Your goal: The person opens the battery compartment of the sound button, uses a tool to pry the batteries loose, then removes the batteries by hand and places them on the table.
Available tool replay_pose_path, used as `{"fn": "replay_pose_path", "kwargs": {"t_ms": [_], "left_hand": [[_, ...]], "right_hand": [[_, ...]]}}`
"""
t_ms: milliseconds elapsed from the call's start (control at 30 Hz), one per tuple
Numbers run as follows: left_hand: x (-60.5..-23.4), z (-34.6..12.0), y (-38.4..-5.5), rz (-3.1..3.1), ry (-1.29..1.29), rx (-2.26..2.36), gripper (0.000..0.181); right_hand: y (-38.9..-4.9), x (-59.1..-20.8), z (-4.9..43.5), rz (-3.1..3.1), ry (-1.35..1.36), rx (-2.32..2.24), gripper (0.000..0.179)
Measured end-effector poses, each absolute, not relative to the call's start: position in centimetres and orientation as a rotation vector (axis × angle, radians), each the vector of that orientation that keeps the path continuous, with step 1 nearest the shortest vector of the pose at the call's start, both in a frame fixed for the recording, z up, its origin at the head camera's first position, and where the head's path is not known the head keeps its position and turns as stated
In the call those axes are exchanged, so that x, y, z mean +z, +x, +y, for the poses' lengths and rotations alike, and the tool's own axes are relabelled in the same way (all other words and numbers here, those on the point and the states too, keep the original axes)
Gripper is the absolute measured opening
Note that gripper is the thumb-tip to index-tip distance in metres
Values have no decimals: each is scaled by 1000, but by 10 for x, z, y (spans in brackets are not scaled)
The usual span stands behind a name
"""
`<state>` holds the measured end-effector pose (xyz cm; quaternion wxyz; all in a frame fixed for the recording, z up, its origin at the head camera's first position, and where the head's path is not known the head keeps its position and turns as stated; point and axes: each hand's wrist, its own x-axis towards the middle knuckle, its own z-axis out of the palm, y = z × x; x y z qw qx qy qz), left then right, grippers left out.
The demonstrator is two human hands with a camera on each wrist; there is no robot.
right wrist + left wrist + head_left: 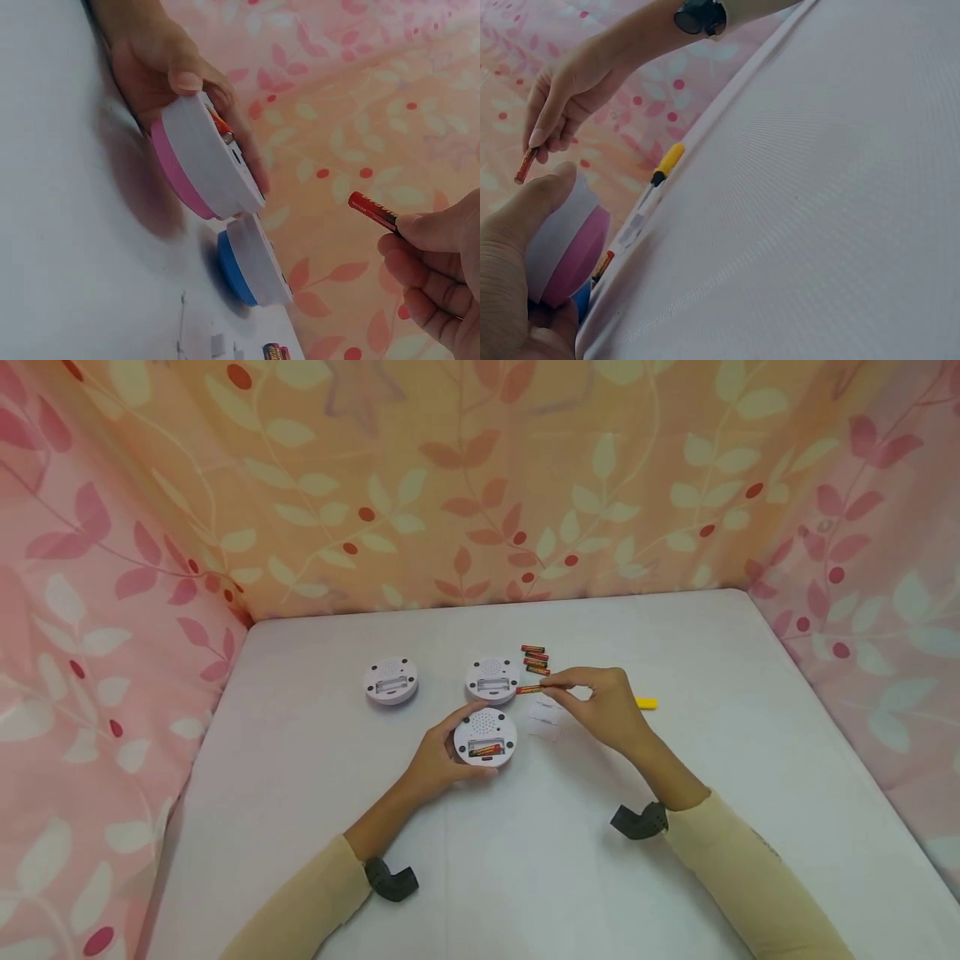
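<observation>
My left hand (437, 760) grips a round white device (480, 727) with a pink lower band, its underside up. A red battery (485, 750) lies in its open compartment, tilted. Up to the right, my right hand (600, 703) pinches another red battery (528, 690) between thumb and fingertips. In the right wrist view that battery (373, 212) stands apart from the gripped device (196, 161). Just behind sits a second white device (492, 679) with a blue band; a third white device (391, 680) lies to the left. Both of these compartments look bare.
Several red batteries (536, 660) lie in a stack behind my right hand. A yellow-handled screwdriver (667, 163) rests on the white table (315, 827) to the right. Small clear pieces (545, 714) lie beside the devices. Patterned curtains (480, 485) enclose the table.
</observation>
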<state>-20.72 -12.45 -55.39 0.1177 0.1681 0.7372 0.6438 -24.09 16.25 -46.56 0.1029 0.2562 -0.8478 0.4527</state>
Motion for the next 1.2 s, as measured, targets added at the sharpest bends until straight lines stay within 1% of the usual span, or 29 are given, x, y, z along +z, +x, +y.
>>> {"fn": "replay_pose_path", "kwargs": {"t_ms": [433, 667, 933, 1200], "left_hand": [[-552, -127, -205, 2159, 462, 1886, 100], [-553, -125, -206, 2169, 478, 1883, 99], [-552, -125, -205, 2156, 480, 1899, 99], [-551, -123, -206, 2186, 507, 1876, 99]], "right_hand": [[-289, -470, 177, -2576, 549, 1292, 15], [-318, -482, 177, -2708, 420, 1272, 14], [-351, -501, 172, -2768, 392, 1258, 16], [-381, -517, 172, -2792, 365, 1212, 12]]}}
